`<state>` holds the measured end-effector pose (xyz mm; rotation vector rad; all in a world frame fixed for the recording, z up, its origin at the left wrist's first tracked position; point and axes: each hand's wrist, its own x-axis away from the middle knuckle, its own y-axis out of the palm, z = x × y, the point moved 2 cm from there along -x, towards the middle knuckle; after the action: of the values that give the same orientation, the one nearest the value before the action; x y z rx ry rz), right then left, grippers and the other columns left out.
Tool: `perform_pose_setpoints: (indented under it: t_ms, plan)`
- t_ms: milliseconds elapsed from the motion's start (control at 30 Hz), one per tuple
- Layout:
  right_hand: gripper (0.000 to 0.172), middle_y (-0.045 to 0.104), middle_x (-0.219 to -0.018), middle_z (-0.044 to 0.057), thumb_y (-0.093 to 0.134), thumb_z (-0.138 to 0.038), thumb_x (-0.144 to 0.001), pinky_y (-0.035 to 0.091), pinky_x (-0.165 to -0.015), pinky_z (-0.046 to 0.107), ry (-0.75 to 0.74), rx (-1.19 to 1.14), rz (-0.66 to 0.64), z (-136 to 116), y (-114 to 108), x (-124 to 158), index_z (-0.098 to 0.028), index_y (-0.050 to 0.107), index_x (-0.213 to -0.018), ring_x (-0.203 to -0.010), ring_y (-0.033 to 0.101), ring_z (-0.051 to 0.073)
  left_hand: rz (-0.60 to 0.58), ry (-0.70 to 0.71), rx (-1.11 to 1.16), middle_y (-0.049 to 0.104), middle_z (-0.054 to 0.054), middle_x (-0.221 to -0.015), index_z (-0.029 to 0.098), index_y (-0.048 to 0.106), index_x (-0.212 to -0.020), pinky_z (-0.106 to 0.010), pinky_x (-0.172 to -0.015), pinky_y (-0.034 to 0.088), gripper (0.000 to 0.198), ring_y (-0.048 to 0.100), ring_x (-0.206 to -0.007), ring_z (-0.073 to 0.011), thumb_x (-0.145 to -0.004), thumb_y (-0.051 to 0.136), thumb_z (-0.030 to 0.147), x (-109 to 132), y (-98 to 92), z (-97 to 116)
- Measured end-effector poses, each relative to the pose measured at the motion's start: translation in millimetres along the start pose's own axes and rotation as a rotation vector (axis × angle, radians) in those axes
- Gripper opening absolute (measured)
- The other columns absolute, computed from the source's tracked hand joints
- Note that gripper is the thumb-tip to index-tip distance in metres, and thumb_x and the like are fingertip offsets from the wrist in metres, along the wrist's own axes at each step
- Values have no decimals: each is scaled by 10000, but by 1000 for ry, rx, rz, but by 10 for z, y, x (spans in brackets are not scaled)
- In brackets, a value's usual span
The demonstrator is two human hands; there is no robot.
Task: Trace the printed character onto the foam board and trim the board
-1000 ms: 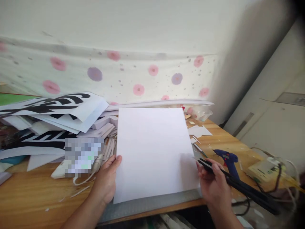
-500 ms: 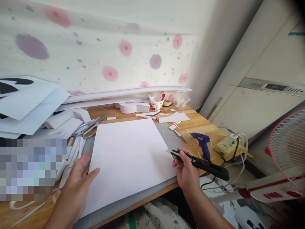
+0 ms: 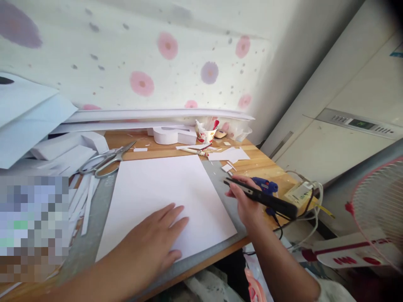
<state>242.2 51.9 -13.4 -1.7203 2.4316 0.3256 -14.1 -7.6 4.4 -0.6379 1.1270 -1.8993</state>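
Observation:
A white sheet [image 3: 157, 188] lies flat on a grey cutting mat [image 3: 85, 247] at the front of the wooden table. My left hand [image 3: 154, 239] rests on the sheet's lower part, palm down with fingers stretched out. Just past the sheet's right edge, my right hand [image 3: 247, 201] grips a black utility knife [image 3: 264, 199]. The knife points left and up, raised above the mat; its blade cannot be made out. Behind the knife, a blue glue gun [image 3: 266, 186] is partly hidden.
Scissors [image 3: 110, 161] and paper strips [image 3: 83, 197] lie left of the sheet. Behind stand a white letter-like form [image 3: 173, 135] and a paper cup [image 3: 206, 133]. A power strip [image 3: 299, 193] with cables sits at the right edge, near a fan [image 3: 378, 209].
My left hand has moved right from the sheet's left edge onto its surface. My right hand has shifted slightly up and away from the sheet, still holding the knife. The view has turned a little.

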Motion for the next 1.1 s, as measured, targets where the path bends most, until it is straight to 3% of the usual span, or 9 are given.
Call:
perform_pose_setpoints:
  t_ms: [133, 267, 467, 667, 867, 1100]
  plan:
    - [294, 637, -738, -31, 700, -324, -689, 508, -581, 310, 19, 59, -170, 105, 283, -233, -243, 620, -960, -548, 577, 132, -95, 117, -175, 349, -159, -1466, 185, 507, -1313, -522, -1081, 270, 599, 272, -1360, -359, -751, 666, 322, -500, 9, 206]
    - [280, 644, -826, -6, 684, -300, -684, 495, -598, 304, -14, 212, -198, 262, 389, -314, -231, 637, -951, -611, 581, 144, -151, 137, -269, 296, -217, -1478, 116, 432, -1360, -554, -1052, 281, 703, 250, -1358, -401, -781, 627, 464, -758, 137, 177]
    - [243, 657, -860, 14, 652, -274, -715, 491, -617, 328, -40, 356, -205, 340, 369, -328, -239, 647, -955, -620, 588, 159, -193, 154, -282, 243, -240, -1488, 95, 379, -1392, -581, -1052, 255, 742, 217, -1366, -414, -806, 580, 503, -765, 228, 94]
    - [266, 681, -935, 29, 638, -286, -732, 508, -714, 353, -104, 490, -227, 329, 371, -329, -243, 652, -994, -753, 625, 190, -194, 184, -299, 244, -256, -1481, 71, 382, -1388, -588, -1041, 274, 762, 221, -1358, -429, -813, 549, 542, -780, 262, 76]
    - [254, 686, -942, 39, 637, -243, -717, 513, -799, 372, -201, 523, -238, 309, 391, -324, -226, 646, -971, -846, 639, 210, -181, 187, -344, 266, -236, -1483, 90, 391, -1386, -561, -1047, 295, 773, 241, -1357, -411, -817, 493, 604, -798, 272, 58]
    - [256, 692, -943, 33, 635, -251, -730, 527, -786, 361, -264, 532, -250, 358, 379, -341, -245, 644, -986, -849, 645, 208, -210, 183, -364, 260, -239, -1483, 82, 380, -1392, -559, -1052, 292, 776, 237, -1357, -413, -825, 482, 602, -797, 253, 71]
